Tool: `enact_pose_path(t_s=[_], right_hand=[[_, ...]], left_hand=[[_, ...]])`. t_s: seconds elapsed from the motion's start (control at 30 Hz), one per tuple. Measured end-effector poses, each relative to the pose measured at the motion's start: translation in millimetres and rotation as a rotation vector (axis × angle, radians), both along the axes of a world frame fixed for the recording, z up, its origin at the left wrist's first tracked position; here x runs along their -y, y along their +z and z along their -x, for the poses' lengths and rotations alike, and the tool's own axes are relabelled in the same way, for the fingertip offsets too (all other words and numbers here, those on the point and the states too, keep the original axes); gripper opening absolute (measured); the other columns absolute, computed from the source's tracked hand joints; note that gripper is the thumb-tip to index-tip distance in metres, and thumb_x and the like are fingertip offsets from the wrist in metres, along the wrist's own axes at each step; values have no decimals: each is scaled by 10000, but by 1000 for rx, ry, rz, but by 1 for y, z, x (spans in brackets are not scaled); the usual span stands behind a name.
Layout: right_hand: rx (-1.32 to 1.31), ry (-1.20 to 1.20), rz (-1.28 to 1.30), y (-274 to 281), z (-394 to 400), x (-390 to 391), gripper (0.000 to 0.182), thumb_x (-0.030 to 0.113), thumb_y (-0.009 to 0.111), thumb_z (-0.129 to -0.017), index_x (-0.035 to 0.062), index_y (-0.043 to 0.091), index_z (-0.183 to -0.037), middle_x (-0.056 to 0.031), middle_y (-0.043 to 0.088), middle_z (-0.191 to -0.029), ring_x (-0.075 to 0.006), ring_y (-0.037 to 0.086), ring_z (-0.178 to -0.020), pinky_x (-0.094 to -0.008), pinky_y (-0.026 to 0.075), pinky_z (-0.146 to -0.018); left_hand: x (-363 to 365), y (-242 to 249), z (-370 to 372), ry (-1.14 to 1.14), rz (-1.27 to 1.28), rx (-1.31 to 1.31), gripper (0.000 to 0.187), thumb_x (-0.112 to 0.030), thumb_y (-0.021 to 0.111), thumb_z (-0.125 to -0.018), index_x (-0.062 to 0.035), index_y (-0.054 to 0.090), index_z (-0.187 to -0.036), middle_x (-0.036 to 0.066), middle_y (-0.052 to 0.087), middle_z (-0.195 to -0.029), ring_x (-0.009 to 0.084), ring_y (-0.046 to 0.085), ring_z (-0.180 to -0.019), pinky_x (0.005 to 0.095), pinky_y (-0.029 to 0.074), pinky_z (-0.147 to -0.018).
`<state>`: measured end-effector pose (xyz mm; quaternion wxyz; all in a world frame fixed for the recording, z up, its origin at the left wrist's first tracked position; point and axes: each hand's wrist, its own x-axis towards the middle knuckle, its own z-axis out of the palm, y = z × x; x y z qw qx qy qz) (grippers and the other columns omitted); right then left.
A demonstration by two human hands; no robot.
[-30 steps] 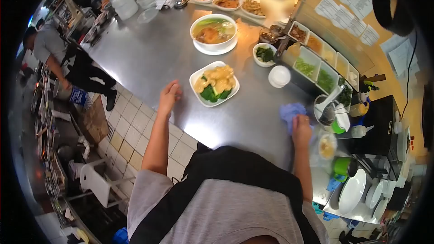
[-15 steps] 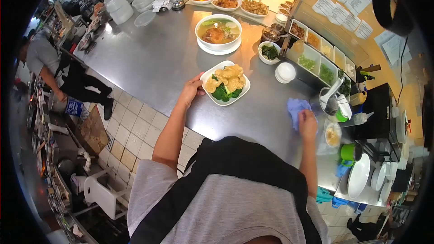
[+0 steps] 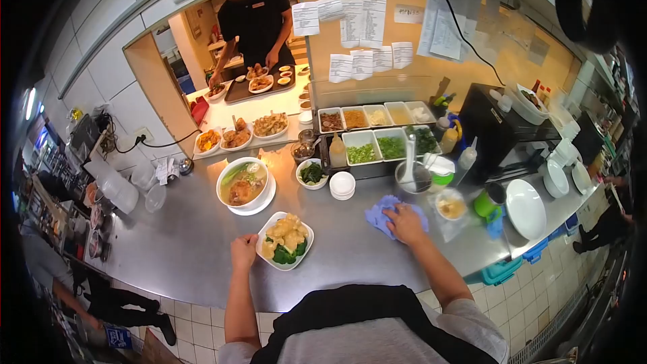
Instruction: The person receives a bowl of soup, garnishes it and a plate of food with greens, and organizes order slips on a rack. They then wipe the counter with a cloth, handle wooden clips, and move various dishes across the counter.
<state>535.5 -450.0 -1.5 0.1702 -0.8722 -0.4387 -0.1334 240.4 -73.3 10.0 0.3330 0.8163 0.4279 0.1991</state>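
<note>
My left hand (image 3: 244, 252) is closed at the left rim of a squarish white dish (image 3: 265, 262), its fingertips at the edge. The dish holds broccoli (image 3: 286, 254) topped with pieces in a pale yellow sauce (image 3: 288, 230). My right hand (image 3: 406, 224) presses on a crumpled blue cloth (image 3: 379, 217) on the steel counter, fingers bent into it. Behind the dish stands a white bowl of soup (image 3: 242, 185) on a white plate (image 3: 264, 203). A small bowl of dark greens (image 3: 312, 174) and stacked small white dishes (image 3: 342, 186) sit between my hands, farther back.
Topping trays (image 3: 391, 147) line the counter's back. A container with a ladle (image 3: 412, 176), a bagged tub (image 3: 450, 205), a green cup (image 3: 488, 200) and an oval plate (image 3: 526, 209) stand right. Fried dishes (image 3: 271, 125) fill the pass, where a person (image 3: 256, 23) handles a tray (image 3: 251, 89).
My view has swung up and right, bringing the person behind the pass into sight. My right hand has shifted onto the cloth, which lies more spread out. My left hand stays at the dish.
</note>
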Motion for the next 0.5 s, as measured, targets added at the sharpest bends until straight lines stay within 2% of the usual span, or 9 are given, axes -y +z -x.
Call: enact_pose_path(t_s=[0.13, 0.2, 0.3, 0.33, 0.37, 0.4, 0.43, 0.47, 0.5], right_hand=[[-101, 77, 93, -7, 20, 0, 322, 211, 679, -747, 138, 633, -1057, -138, 587, -1141, -332, 579, -974, -418, 504, -816], [-180, 120, 143, -8, 40, -3, 321, 198, 673, -746, 134, 631, -1057, -145, 591, -1135, -340, 588, -956, -410, 506, -820], [-407, 304, -3, 9, 73, -11, 274, 131, 642, -781, 100, 628, -1054, -130, 598, -1107, -274, 582, -1023, -389, 498, -832], [-853, 311, -102, 15, 80, -16, 293, 134, 625, -813, 81, 603, -1101, -107, 591, -1119, -229, 573, -1030, -359, 488, -843], [-1299, 305, -203, 19, 86, -22, 313, 137, 609, -846, 61, 578, -1148, -83, 584, -1131, -185, 564, -1036, -329, 477, -855], [-1300, 306, -199, 20, 92, -25, 313, 137, 609, -846, 61, 578, -1148, -83, 584, -1131, -185, 564, -1036, -329, 477, -855], [-1602, 421, -361, 18, 100, -28, 335, 146, 585, -877, 38, 541, -1191, -67, 568, -1145, -155, 544, -1041, -306, 459, -869], [-1901, 538, -531, 17, 106, -28, 360, 155, 560, -909, 14, 504, -1235, -52, 553, -1160, -124, 525, -1045, -284, 441, -884], [-1903, 538, -524, 18, 112, -27, 360, 155, 560, -909, 14, 504, -1235, -52, 553, -1160, -124, 525, -1045, -284, 441, -884]], left_hand=[[15, 23, -12, 129, -264, -79, 231, -231, 626, -871, -13, 696, -906, 187, 657, -736, 345, 636, -674, 384, 505, -651], [40, 46, -22, 96, -453, 250, 226, -225, 591, -902, -18, 682, -906, 182, 643, -781, 363, 611, -692, 405, 499, -654], [112, 71, -38, -329, -299, 305, 211, -229, 605, -891, -41, 663, -969, 151, 635, -865, 346, 609, -779, 402, 494, -710], [132, 66, -43, -500, -224, 313, 246, -241, 635, -868, -51, 654, -1022, 140, 639, -907, 341, 615, -821, 395, 497, -744], [157, 69, -50, -643, -299, 316, 325, -249, 661, -841, -71, 612, -1109, 128, 637, -943, 336, 618, -869, 388, 496, -787], [178, 73, -56, -785, -373, 318, 432, -256, 687, -815, -90, 569, -1196, 116, 634, -979, 330, 621, -917, 381, 494, -830], [189, 66, -60, -781, -370, 319, 432, -256, 687, -815, -90, 569, -1196, 116, 634, -979, 330, 621, -917, 381, 494, -830], [198, 55, -61, -826, -238, 261, 519, -233, 708, -794, -103, 516, -1258, 127, 635, -1005, 330, 616, -963, 371, 487, -861], [203, 45, -60, -868, -105, 203, 616, -209, 728, -773, -115, 463, -1320, 138, 636, -1032, 330, 610, -1009, 362, 481, -893]])
